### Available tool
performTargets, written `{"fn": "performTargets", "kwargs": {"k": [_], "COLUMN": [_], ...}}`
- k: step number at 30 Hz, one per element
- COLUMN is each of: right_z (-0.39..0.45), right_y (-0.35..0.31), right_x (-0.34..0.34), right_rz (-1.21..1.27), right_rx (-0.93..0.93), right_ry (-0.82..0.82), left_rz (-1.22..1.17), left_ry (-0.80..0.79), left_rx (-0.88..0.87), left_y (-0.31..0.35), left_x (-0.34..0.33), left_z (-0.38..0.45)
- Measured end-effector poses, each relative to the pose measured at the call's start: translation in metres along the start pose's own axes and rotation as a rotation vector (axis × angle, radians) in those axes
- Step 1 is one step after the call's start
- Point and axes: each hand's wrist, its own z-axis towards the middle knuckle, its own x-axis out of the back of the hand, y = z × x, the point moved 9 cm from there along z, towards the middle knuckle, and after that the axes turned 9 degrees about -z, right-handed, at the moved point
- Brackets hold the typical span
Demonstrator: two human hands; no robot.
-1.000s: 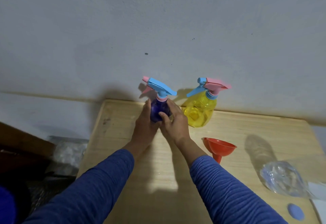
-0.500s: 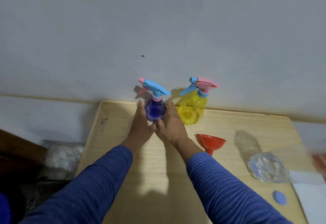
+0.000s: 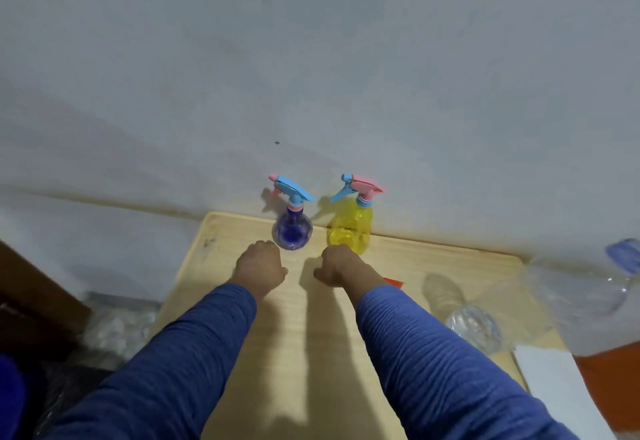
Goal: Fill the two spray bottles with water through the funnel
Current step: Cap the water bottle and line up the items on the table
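Note:
A blue spray bottle (image 3: 292, 233) with a blue and pink trigger head stands at the far edge of the wooden table (image 3: 311, 353), against the wall. A yellow spray bottle (image 3: 351, 231) with a pink and blue head stands just right of it. My left hand (image 3: 260, 268) rests curled on the table in front of the blue bottle, holding nothing. My right hand (image 3: 341, 266) is curled in front of the yellow bottle, also apart from it. Only a red sliver of the funnel (image 3: 393, 282) shows behind my right forearm.
A clear plastic water bottle (image 3: 568, 301) with a blue cap lies on its side at the table's right end. A white sheet (image 3: 561, 391) sits at the near right corner. Crumpled clear plastic (image 3: 114, 328) lies on the floor left of the table.
Both hands have let go of the blue spray bottle and pulled back toward me, fingers curling in. The bottle now stands alone by the wall. The view has tilted.

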Motion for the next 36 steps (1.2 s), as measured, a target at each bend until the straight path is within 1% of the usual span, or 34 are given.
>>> {"fn": "performTargets", "kwargs": {"k": [3,8,14,17,21,26,28,31,36], "right_z": [-0.02,-0.061,-0.102,-0.12,-0.143,-0.16,-0.17,-0.185,-0.215], "right_y": [0.015,0.044,0.078,0.091,0.112,0.138,0.149,0.169,0.211], "right_x": [0.009,0.017,0.008,0.004,0.004,-0.003,-0.014,-0.035,-0.081], "right_rz": [-0.017,0.037,0.009,0.005,0.005,0.079,0.128,0.178,0.259], "right_rx": [0.009,0.002,-0.003,-0.013,-0.036,-0.119,-0.164,-0.236,-0.336], "right_ry": [0.014,0.015,0.13,0.175,0.184,0.218,0.216,0.206,0.208], "left_rz": [0.075,0.066,0.086,0.102,0.132,0.2,0.204,0.195,0.197], "left_ry": [0.026,0.07,0.089,0.073,0.044,0.035,0.024,-0.033,-0.094], "left_rx": [0.046,0.112,0.089,0.041,-0.042,-0.143,-0.172,-0.218,-0.312], "left_y": [0.008,0.024,0.057,0.077,0.108,0.139,0.149,0.166,0.194], "left_x": [0.008,0.018,0.005,-0.006,-0.012,-0.016,-0.021,-0.038,-0.079], "left_z": [-0.024,-0.063,-0.104,-0.117,-0.126,-0.133,-0.137,-0.145,-0.155]}}
